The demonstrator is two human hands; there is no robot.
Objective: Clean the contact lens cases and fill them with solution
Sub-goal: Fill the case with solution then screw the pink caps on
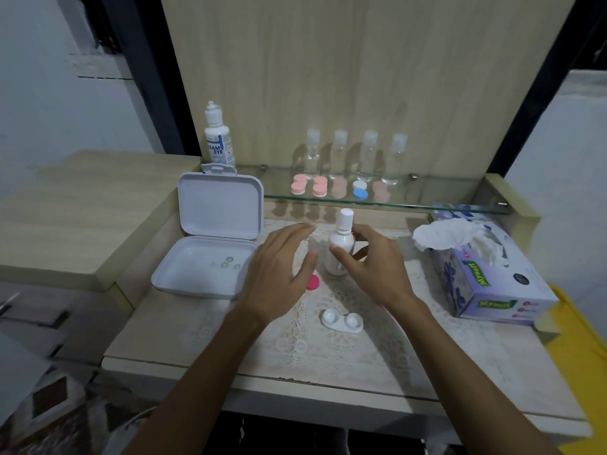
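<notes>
Head view. Your right hand (371, 264) holds the small white bottle (340, 247) upright on the worktop (427, 366), thumb across its front, fingers curled round the far side. Cap on.

Your left hand (279, 270) hovers just left of the bottle, fingers straight and loosely spread, holding nothing. A pink cap (312, 282) shows under its thumb edge.

The open white lens case (342, 320) lies on the lace mat (328, 349) near your wrists, both wells uncapped; cannot tell whether they hold liquid.

Left of the hands: open white box (210, 257), lid up, a few small clear rings inside.

Right: tissue box (486, 267), a tissue pulled up.

Glass shelf (427, 198) behind: four clear bottles (356, 156), a row of closed lens cases (338, 188) in front of them, mostly pink, one blue and white. Solution bottle (218, 139) at the shelf's left end.
</notes>
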